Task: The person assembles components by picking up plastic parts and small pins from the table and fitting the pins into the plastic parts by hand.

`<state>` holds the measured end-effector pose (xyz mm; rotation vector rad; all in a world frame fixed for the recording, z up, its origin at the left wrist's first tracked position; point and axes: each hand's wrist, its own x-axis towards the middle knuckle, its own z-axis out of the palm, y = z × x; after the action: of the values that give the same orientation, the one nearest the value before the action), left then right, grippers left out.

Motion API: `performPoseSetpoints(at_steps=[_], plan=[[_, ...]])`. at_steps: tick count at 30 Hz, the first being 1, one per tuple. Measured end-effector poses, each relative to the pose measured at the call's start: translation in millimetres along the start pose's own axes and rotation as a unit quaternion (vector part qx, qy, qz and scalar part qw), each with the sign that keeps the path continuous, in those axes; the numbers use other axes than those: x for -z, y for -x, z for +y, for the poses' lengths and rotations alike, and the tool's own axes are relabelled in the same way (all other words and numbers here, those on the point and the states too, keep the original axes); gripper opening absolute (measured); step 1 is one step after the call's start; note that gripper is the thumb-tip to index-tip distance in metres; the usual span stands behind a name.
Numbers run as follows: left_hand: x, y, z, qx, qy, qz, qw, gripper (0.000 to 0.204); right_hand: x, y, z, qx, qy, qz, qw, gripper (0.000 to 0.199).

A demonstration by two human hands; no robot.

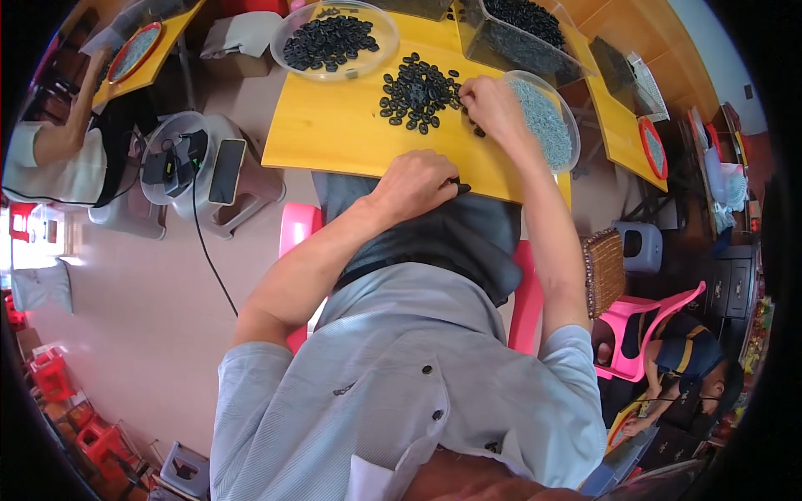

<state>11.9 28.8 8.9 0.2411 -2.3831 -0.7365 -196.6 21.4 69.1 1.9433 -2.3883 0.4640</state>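
Observation:
At the front edge of the yellow table, my left hand is closed, and a small black part shows at its fingertips. My right hand reaches to the right side of a pile of black oval parts, its fingers drawn together; what they hold, if anything, is hidden. A loose black part lies below that hand. Beside the right wrist sits a round tray of small grey-blue pieces, partly covered by the forearm.
A clear bowl of black parts stands at the back left, and a clear bin of black parts at the back right. A phone lies on a grey stool at left. Other people sit at far left and lower right.

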Motion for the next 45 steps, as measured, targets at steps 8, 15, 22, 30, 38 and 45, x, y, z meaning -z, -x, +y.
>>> performPoseSetpoints(at_steps=[8,15,22,30,38,45], plan=[[0.7,1.3,0.4,0.034,0.011,0.004,0.999,0.013,-23.6,11.4,1.3,0.046,0.039,0.028,0.998,0.014],[-1.0,-6.2,-0.8,0.248,0.179,0.073,0.949,0.013,-12.5,40.6,-8.3,0.046,0.01,0.022,0.999,0.008],[2.1,-6.9,-12.8,0.373,0.481,0.058,0.792,0.016,7.1,99.9,-31.8,0.169,-0.088,0.175,0.966,0.006],[-2.5,-3.1,-3.4,0.38,0.567,0.03,0.73,0.015,-1.7,119.9,-22.6,0.247,-0.11,0.189,0.944,0.023],[-2.0,-7.5,4.0,0.397,0.567,0.057,0.719,0.022,8.8,113.9,-16.9,0.207,-0.124,0.214,0.947,0.013],[-1.0,-4.3,-5.7,0.382,0.569,0.065,0.725,0.02,47.9,78.3,68.9,-0.136,-0.08,0.146,0.977,0.013]])
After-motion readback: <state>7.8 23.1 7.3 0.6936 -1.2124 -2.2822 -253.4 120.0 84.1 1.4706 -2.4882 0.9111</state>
